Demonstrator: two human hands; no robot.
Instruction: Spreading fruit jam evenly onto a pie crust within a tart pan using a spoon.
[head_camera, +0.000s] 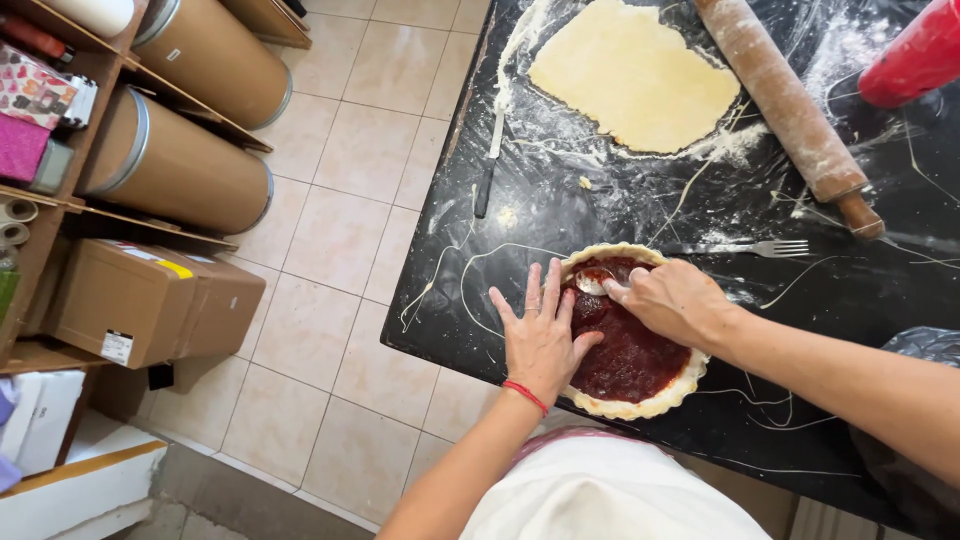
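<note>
On black floury tabletop (600, 215): L hand (540, 340), fingers (533, 290) spread flat, steadies round red-jam tart (630, 350) by its rim; R hand (678, 300), fingers pinched on metal spoon (592, 282), works jam surface.

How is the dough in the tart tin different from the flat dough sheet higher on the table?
The tart dough is shaped into a round shell with a crimped edge and filled with dark red jam; the dough sheet lies flat, irregular and bare. Both hands are at the tart, none at the sheet. Both doughs are pale yellow.
</note>
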